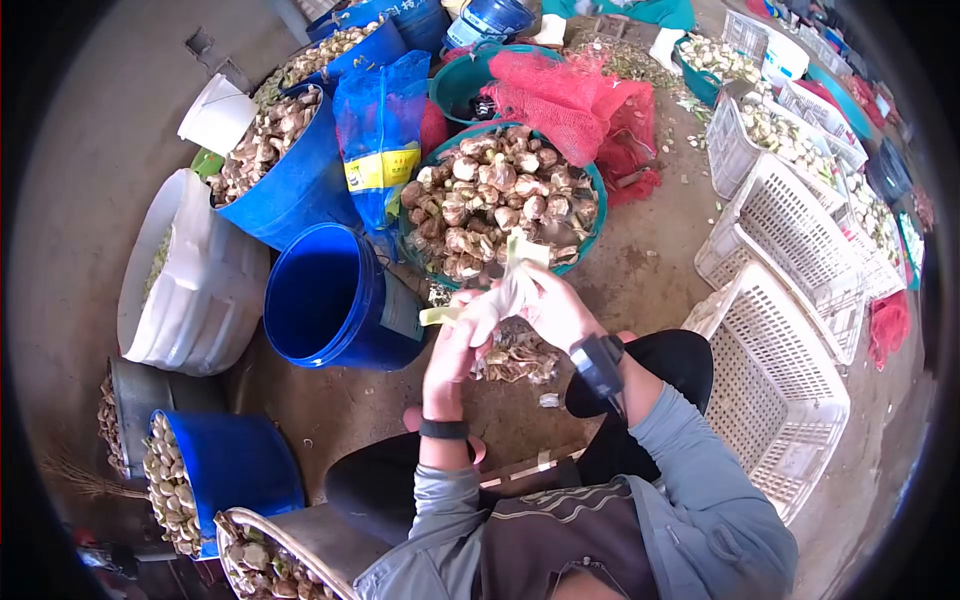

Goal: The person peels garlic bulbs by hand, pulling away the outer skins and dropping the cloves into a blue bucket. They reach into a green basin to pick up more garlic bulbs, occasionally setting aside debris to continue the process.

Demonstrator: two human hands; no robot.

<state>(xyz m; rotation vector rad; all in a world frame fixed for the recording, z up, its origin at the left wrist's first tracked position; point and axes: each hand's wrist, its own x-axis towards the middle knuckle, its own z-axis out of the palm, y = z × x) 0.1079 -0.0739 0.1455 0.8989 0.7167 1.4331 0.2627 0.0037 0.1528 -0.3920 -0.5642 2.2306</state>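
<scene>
Pale-green stalk [526,248] is grasped by left hand [456,345] and right hand [560,312] near peelings [517,360], stripping being judged in progress and a firm, steady pull called for next.

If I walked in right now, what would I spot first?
Probably the green tub heaped with brownish bulbs in the middle, with a bright red mesh sack at its far side. Just in front of it, the left hand and right hand hold a pale green piece, too blurry to name. White crates line the right side.
</scene>
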